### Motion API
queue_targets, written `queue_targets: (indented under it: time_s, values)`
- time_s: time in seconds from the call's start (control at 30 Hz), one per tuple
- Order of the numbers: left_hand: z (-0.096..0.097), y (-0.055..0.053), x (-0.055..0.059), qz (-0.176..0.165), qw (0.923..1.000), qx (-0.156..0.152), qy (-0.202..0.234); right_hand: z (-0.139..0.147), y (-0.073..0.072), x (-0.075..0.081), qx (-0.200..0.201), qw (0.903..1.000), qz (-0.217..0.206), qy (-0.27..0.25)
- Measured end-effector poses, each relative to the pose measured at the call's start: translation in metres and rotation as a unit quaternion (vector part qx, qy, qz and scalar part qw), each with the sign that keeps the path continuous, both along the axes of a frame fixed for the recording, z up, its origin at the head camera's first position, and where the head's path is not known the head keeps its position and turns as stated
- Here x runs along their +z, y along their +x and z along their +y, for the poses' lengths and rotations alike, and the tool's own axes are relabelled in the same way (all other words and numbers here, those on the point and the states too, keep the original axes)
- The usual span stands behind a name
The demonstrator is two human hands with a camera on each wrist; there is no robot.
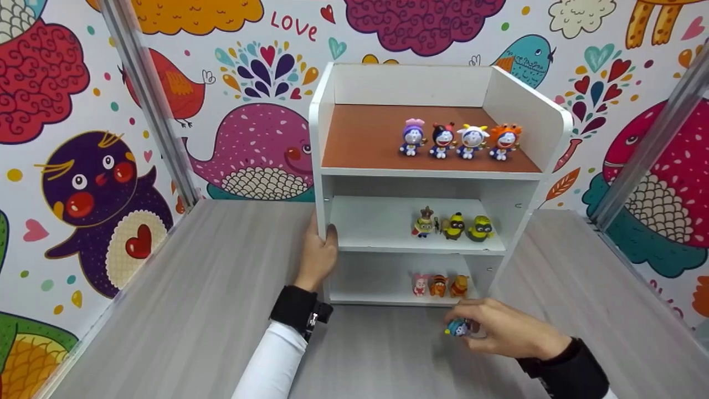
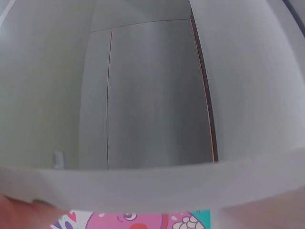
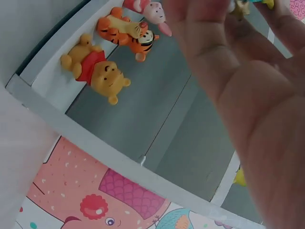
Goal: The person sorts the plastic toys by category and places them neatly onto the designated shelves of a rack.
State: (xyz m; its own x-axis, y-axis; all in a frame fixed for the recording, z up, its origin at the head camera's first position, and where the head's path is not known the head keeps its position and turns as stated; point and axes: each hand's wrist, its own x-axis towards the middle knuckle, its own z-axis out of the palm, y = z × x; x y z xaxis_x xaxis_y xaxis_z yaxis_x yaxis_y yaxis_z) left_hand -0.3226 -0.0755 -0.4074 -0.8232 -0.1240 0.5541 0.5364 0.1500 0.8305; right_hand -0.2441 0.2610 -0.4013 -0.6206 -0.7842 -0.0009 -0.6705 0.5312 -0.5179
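My left hand (image 1: 317, 257) grips the left side panel of a white three-tier shelf (image 1: 432, 175), thumb on the front edge. In the left wrist view that panel's edge (image 2: 152, 188) crosses low, with part of the hand at the bottom left. My right hand (image 1: 504, 328) pinches a small figurine (image 1: 457, 328) with a blue head and a yellow bit, just in front of the bottom tier. Closest to it on that tier are a Winnie-the-Pooh figurine (image 1: 459, 286), a Tigger figurine (image 1: 438, 285) and a Piglet figurine (image 1: 420, 285). Fingers mostly hide the held figurine in the right wrist view.
Three Minion figurines (image 1: 453, 226) stand on the middle tier, toward the right. Several Doraemon figurines (image 1: 442, 140) line the brown top tier. The shelf stands on a grey wood-grain table (image 1: 210, 310), before walls with cartoon animals (image 1: 260, 149) and metal corner posts (image 1: 149, 100).
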Motion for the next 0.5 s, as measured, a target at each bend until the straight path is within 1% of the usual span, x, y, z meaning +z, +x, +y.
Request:
queue_targets:
  time_s: [0.07, 0.13, 0.2, 0.27, 0.3, 0.37, 0.43, 0.5]
  values:
    - [0.000, 0.001, -0.001, 0.001, 1.0000, -0.004, 0.001, -0.002, 0.002, 0.001, 0.002, 1.0000, -0.003, -0.006]
    - [-0.001, 0.002, 0.000, 0.000, 1.0000, -0.008, 0.004, -0.005, 0.005, 0.003, 0.006, 0.9996, 0.009, -0.026]
    - [-0.001, 0.002, 0.000, -0.001, 0.9999, -0.012, 0.005, -0.009, 0.009, 0.006, 0.009, 0.9978, 0.033, -0.057]
    - [-0.001, 0.002, 0.001, -0.004, 0.9999, -0.012, 0.006, -0.015, 0.013, 0.013, 0.007, 0.9930, 0.075, -0.092]
    - [-0.001, 0.002, 0.001, -0.006, 0.9999, -0.012, 0.006, -0.018, 0.015, 0.018, 0.002, 0.9897, 0.096, -0.106]
    - [-0.001, 0.001, 0.001, -0.010, 0.9999, -0.010, 0.005, -0.026, 0.017, 0.032, -0.003, 0.9795, 0.152, -0.132]
    - [0.000, 0.000, 0.001, -0.011, 0.9999, -0.006, 0.005, -0.035, 0.017, 0.053, -0.004, 0.9669, 0.208, -0.148]
    - [0.002, -0.001, 0.001, -0.008, 0.9999, -0.007, 0.004, -0.045, 0.015, 0.078, -0.004, 0.9523, 0.255, -0.167]
